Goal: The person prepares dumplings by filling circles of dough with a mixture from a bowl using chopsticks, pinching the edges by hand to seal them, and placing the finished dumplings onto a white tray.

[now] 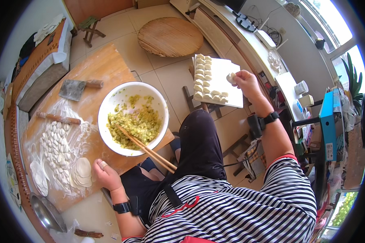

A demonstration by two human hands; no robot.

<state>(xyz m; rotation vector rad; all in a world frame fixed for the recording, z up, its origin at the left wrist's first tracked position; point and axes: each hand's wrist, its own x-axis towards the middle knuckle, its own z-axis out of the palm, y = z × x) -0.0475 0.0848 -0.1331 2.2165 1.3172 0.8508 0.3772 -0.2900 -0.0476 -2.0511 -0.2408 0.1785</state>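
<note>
My right hand [248, 84] pinches a pale dumpling [231, 78] at the right side of a white board [225, 69]. Several folded dumplings [199, 76] stand on that board in rows along its left and near edges. My left hand [108, 177] is by the near edge of the wooden board, fingers loosely bent, with nothing visible in it. Beside it lies a stack of round dough wrappers [82, 171]. A white bowl [103, 117] of chopped yellow-green filling [140, 121] sits on the wooden board, with chopsticks [148, 150] leaning out over its near rim.
The floury wooden board [109, 60] also bears small dough pieces [56, 150], a rolling pin [59, 118] and a cleaver [73, 90]. A metal basin [48, 212] is at the lower left. On the floor stand a round wooden tabletop [170, 36] and a folding stool [91, 30].
</note>
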